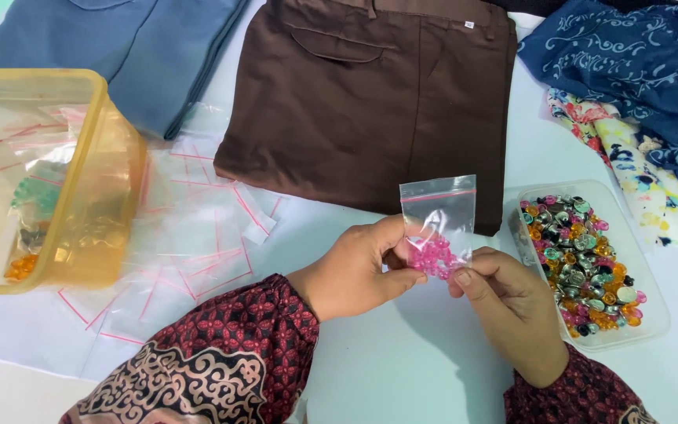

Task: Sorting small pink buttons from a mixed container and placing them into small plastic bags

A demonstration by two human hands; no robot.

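You hold a small clear zip bag (438, 224) of pink beads (433, 257) above the counter (402, 361), your left hand (355, 271) and right hand (504, 302) both pinched on its lower part. It looks filled and at the sealing stage; pressing the red-lined strip shut calls for fingers moved up to the top edge.
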